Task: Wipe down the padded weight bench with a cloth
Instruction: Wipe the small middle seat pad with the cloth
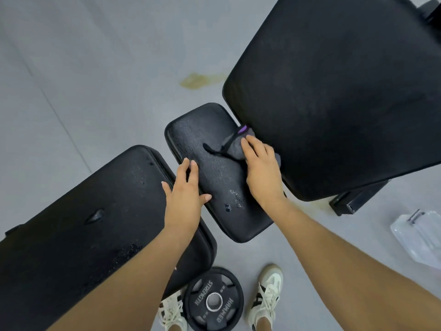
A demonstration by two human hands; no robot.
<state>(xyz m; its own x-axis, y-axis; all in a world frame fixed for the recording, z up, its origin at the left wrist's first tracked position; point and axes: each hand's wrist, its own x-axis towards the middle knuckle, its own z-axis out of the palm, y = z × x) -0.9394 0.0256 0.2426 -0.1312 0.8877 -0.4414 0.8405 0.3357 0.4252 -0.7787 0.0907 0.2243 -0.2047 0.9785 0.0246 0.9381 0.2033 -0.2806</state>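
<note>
Right now your right hand [259, 168] lies flat, fingers together, pressing a grey cloth [235, 145] onto the middle pad [214, 177] of the weight bench. The cloth sits at the pad's far right side, just beside the edge of the big tilted back pad [334, 96], with a purple tag [243, 129] at its far tip and a dark cord trailing left from it across the pad. The hand is pressed on the cloth rather than gripping it.

Your left hand [185, 194] is spread open, fingers apart, resting on the near left edge of the same middle pad, where it meets the gap to the long seat pad [95, 223]. It holds nothing.

The middle pad's long axis runs from far left to near right. The long seat pad's axis runs from near left up toward the centre, and the back pad extends away to the far right. All 3 pads are black; the middle and seat pads show speckled worn patches.

On the grey floor [83, 68] below, a black weight plate [213, 299] lies flat between your 2 white shoes [267, 297]. A clear plastic bottle [420, 235] lies at the right, near the bench's black foot [353, 201]. A yellowish stain [200, 80] marks the floor just left of the back pad.
</note>
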